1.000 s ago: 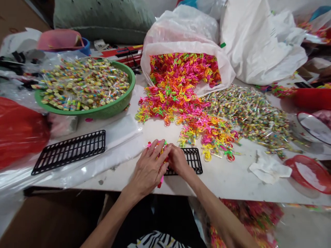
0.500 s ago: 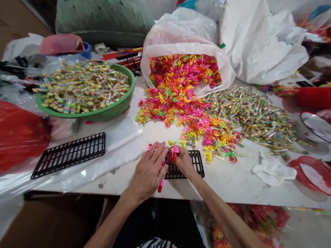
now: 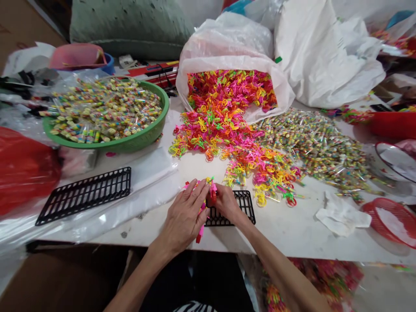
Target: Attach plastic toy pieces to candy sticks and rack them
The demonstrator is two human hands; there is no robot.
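My left hand (image 3: 185, 214) lies palm down with its fingers stretched out, covering the left part of a black plastic rack (image 3: 246, 204). Pink and red plastic pieces (image 3: 199, 234) stick out from under it, below the thumb and past the fingertips. Close against those fingertips, my right hand (image 3: 225, 201) pinches a small pink and red plastic piece (image 3: 213, 190) above the rack. Its fingertips are partly hidden. Just beyond the hands lies a loose heap of brightly coloured small plastic pieces (image 3: 224, 125), some with ring-shaped parts.
The heap spills from a white sack (image 3: 234, 63). To its right lies a pile of clear-wrapped coloured sticks (image 3: 318, 138). A green basin (image 3: 156, 123) of similar wrapped things stands left, near a second black rack (image 3: 86, 195) on plastic sheets. A red basket (image 3: 373, 212) sits at the right.
The pink and red piece in my right hand has moved slightly left and closer to my left hand. My left hand stays over the rack.
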